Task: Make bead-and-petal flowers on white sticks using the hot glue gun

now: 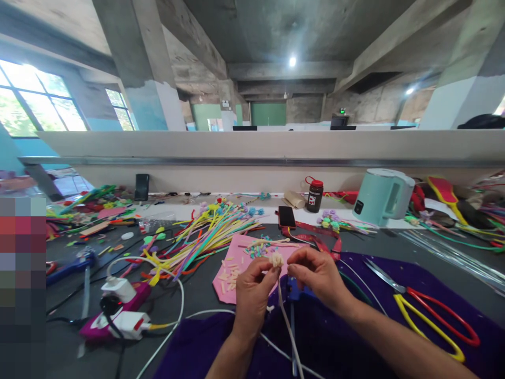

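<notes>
The left hand (252, 289) has a tight grip on a puffy cream ball (276, 259). Just beside that grip, the right hand (319, 272) curls; its hold cannot be told.

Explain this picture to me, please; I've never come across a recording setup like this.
No machine appears here: one camera worn on a person's head looks forward and down at their bare hands. The left hand pinches a cream tuft atop a pale stem. The right hand is close beside it; whether it holds anything is unclear. On the table are a pink sheet scattered with small pieces, colourful stems, scissors and, farther back, a kettle and bottle.
</notes>
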### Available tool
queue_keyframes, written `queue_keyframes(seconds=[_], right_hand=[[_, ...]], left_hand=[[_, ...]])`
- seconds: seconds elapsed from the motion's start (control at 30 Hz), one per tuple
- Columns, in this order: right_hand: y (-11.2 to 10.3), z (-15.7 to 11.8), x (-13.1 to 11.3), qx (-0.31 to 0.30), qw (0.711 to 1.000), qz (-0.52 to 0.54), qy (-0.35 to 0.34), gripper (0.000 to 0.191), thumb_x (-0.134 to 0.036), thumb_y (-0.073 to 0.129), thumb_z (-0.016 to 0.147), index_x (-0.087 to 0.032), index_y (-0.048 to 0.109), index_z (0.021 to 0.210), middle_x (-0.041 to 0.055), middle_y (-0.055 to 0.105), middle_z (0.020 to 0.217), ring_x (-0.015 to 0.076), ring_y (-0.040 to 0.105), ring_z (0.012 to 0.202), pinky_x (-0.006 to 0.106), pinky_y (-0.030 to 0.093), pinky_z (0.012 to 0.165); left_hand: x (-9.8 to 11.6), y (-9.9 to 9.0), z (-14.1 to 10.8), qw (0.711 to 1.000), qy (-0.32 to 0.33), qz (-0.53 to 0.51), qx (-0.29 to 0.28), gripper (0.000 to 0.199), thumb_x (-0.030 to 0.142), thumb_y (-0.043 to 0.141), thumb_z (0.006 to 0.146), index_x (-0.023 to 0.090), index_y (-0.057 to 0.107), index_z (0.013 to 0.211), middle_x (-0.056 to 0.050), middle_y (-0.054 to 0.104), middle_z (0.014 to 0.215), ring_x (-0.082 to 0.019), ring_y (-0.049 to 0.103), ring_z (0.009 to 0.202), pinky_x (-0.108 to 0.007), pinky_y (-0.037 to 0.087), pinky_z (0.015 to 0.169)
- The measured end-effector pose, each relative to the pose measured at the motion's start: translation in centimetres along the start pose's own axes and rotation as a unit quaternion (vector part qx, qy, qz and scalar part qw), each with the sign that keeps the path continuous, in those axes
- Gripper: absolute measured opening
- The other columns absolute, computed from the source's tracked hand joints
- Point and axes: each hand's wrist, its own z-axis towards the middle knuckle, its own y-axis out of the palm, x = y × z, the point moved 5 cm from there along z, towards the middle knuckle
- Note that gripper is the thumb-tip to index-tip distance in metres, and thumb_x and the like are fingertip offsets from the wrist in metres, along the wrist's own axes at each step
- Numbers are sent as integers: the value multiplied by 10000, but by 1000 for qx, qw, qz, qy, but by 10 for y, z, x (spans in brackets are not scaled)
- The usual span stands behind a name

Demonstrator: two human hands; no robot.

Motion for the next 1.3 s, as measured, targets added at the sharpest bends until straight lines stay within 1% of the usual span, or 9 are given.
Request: queue_keyframes(seconds=[0.13,0.3,0.47,0.67,0.93,1.07,1.17,1.3], right_hand=[[5,-5,-3,-3,999,-22,-23,151,-306,629,711,-167,576,744,-18,538,578,85,480,425,206,392,406],[3,-6,-5,3,995,-86,-53,129,-293,590,749,-164,595,747,-9,543,582,94,485,441,211,378,419],[1,-5,-6,9,987,-133,-84,148,-289,566,768,-157,594,708,-7,536,560,95,469,461,207,361,434],[1,-5,-9,23,981,-164,-97,145,-269,561,765,-153,593,682,-7,530,553,97,461,480,207,360,456],[6,-5,-5,22,982,-170,-85,182,-278,539,779,-148,561,653,-33,484,524,71,428,430,185,332,416],[8,-5,-4,22,984,-165,-71,199,-286,536,783,-145,549,644,-33,491,534,67,437,428,180,336,415],[6,-4,-5,22,983,-168,-73,210,-286,527,788,-142,548,636,-26,500,535,70,439,435,182,337,422],[3,-2,-7,21,980,-184,-79,180,-271,527,784,-137,567,671,-20,502,543,78,445,454,188,344,436]], left_hand=[[4,1,-1,999,22,24,-6,61,241,654,653,185,675,664,-18,589,700,-155,515,691,-234,380,621],[11,2,-3,996,51,66,-3,45,227,651,652,199,681,672,-25,609,702,-159,534,692,-233,392,623],[13,2,-5,990,82,119,0,47,214,631,670,205,672,692,-26,606,720,-156,533,689,-229,391,586],[13,3,-5,978,116,176,-2,58,225,590,714,198,634,687,-20,595,716,-144,539,673,-219,393,552],[13,3,-5,973,133,191,9,64,217,573,716,182,615,683,-13,595,710,-131,546,645,-207,406,520],[12,3,-4,969,141,204,13,76,212,566,715,177,601,657,-5,580,681,-119,535,613,-201,403,500],[12,3,-4,968,134,211,18,92,214,561,719,173,594,643,-3,571,667,-115,526,606,-201,397,503],[12,3,-2,970,113,215,20,127,224,554,721,167,586,612,0,553,636,-109,499,573,-200,375,490]])
